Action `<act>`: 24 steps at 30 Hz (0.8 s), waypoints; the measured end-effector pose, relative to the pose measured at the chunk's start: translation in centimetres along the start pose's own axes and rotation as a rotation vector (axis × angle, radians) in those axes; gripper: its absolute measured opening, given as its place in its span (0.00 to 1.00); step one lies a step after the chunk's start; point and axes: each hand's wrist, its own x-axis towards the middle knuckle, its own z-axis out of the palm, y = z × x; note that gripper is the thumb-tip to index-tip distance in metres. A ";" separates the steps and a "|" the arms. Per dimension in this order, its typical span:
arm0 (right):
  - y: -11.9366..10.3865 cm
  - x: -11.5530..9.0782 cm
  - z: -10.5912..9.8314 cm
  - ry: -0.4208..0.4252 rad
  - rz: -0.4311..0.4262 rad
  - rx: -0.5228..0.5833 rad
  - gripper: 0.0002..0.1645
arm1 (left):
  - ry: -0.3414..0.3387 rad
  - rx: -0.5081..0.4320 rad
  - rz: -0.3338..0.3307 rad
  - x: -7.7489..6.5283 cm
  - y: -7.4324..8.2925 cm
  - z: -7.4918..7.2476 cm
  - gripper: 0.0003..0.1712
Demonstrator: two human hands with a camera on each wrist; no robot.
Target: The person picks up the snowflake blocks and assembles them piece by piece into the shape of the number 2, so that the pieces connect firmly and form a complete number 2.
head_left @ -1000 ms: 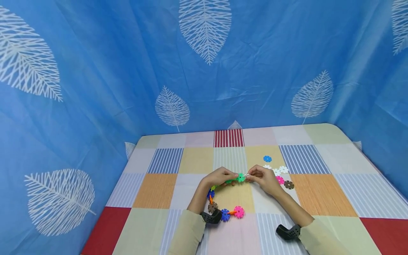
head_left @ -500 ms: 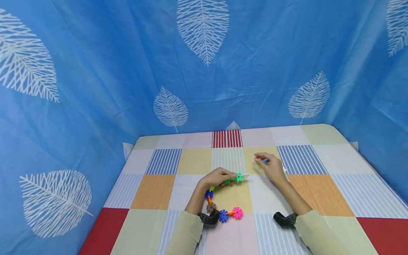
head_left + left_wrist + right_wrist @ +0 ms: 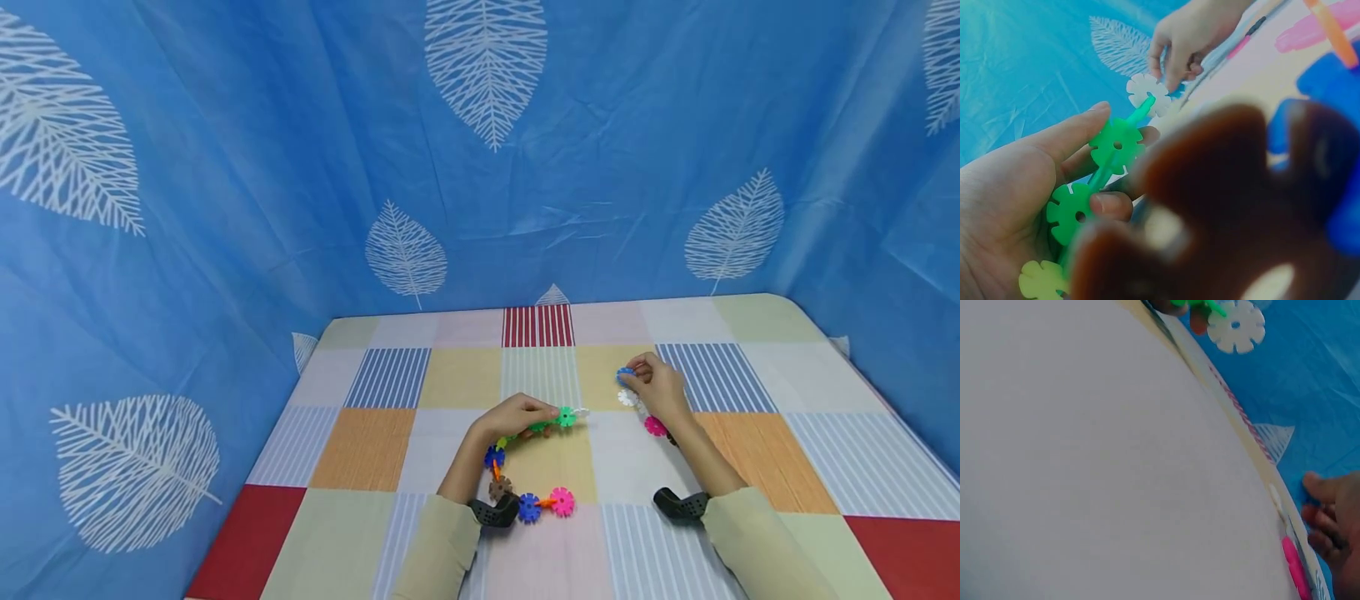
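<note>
Left sleeve (image 3: 437, 546) and right sleeve (image 3: 765, 546): beige, long. Left wrist device (image 3: 493, 511) and right wrist device (image 3: 681, 505): black, curved, finely dotted.

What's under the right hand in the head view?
Beside the right hand, white discs and a pink disc show; a dark disc shows only an edge. Anything else beneath is covered.

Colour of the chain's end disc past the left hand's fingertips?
The end disc is white; clearest in left wrist view.

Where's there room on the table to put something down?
The table is bare left of the left arm, right of the right arm, and along the blue curtain. It's crowded around the disc chain at the left hand and the loose discs by the right hand.
</note>
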 end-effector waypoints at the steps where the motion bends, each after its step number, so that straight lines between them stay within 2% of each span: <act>1: -0.3 -0.1 0.1 -0.008 0.000 0.080 0.14 | -0.001 0.000 0.002 0.0 0.0 0.0 0.19; 5: -1.7 -0.9 0.4 -0.091 0.027 0.370 0.17 | 0.007 0.011 0.010 0.2 -0.2 -0.2 0.20; 8: -2.6 -1.8 0.7 -0.164 0.058 0.467 0.19 | 0.009 0.018 0.012 0.4 -0.4 -0.2 0.19; 15: -3.5 -3.4 1.5 -0.245 0.147 0.510 0.17 | 0.013 -0.005 -0.001 0.1 -0.1 -0.1 0.19; 20: -5.0 -3.8 0.9 -0.273 0.147 0.518 0.13 | 0.020 -0.004 -0.005 0.2 -0.2 0.0 0.18; 24: -4.8 -3.9 1.1 -0.287 0.135 0.514 0.15 | 0.020 -0.002 -0.005 0.2 -0.3 0.0 0.18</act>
